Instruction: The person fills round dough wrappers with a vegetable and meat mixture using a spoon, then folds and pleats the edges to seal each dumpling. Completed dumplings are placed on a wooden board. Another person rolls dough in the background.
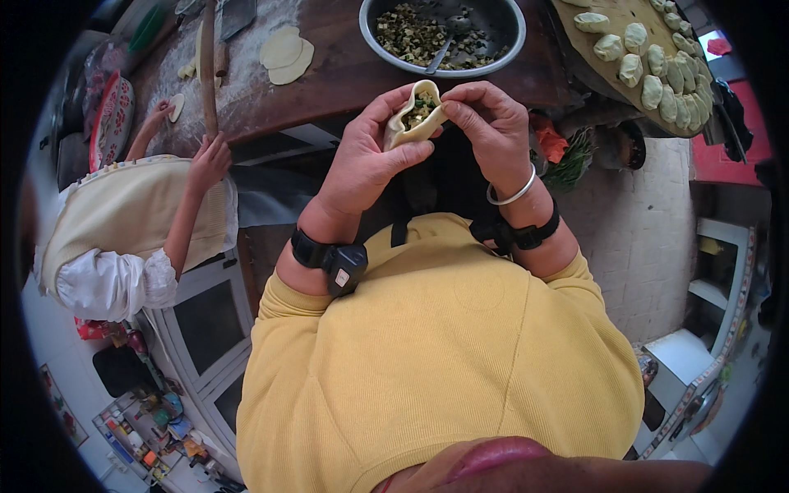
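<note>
Between my hands is a dumpling wrapper [425,126], folded around chopped filling [420,110] and still gaping at the top. My left hand [376,142] cups its left side, thumb along the front. The fingertips of my right hand [490,126] pinch the right edge of the dough. Just beyond stands a steel bowl [366,31] of chopped filling, a metal spoon [439,54] resting in it. Flat round wrappers [286,55] overlap on the wooden table [333,80] at the left. Filled dumplings [652,92] lie in rows on a board at the right.
At the left a co-worker's hands [209,161] hold a rolling pin [209,74] and a small dough round [177,108] over the floured table. A red-and-white patterned basin [111,123] stands beyond them. Green leafy vegetables [570,163] lie below the table's right side.
</note>
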`<state>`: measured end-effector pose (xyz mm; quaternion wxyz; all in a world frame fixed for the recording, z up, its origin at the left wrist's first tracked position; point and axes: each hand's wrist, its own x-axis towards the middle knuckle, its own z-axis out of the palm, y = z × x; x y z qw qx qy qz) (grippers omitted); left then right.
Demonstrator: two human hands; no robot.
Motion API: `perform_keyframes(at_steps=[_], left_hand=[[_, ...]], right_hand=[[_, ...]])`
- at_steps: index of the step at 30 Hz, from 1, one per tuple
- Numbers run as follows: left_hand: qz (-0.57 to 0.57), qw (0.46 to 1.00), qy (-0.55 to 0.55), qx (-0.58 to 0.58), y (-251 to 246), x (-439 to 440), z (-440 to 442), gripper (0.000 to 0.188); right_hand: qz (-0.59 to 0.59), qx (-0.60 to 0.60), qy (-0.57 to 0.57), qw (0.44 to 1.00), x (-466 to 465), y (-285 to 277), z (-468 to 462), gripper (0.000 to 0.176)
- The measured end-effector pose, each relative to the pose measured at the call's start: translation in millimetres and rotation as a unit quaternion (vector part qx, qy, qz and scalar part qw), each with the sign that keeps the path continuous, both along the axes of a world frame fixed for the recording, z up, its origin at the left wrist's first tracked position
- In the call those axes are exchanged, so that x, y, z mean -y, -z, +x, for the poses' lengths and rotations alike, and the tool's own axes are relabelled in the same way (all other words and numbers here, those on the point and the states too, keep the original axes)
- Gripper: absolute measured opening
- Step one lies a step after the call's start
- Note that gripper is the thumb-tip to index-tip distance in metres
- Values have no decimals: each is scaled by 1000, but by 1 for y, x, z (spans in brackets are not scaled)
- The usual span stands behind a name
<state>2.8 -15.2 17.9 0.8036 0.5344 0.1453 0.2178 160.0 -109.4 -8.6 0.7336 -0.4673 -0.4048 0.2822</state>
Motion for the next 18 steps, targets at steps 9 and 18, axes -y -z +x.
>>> perform_keyframes(at_steps=[9, 18], left_hand=[[54, 998, -9, -40, 5, -6, -4, 48], [45, 998, 10, -39, 9, -10, -5, 48]], right_hand=[[-50, -44, -46, 997, -5, 4, 0, 11], [-25, 125, 59, 990, -7, 0, 0, 12]])
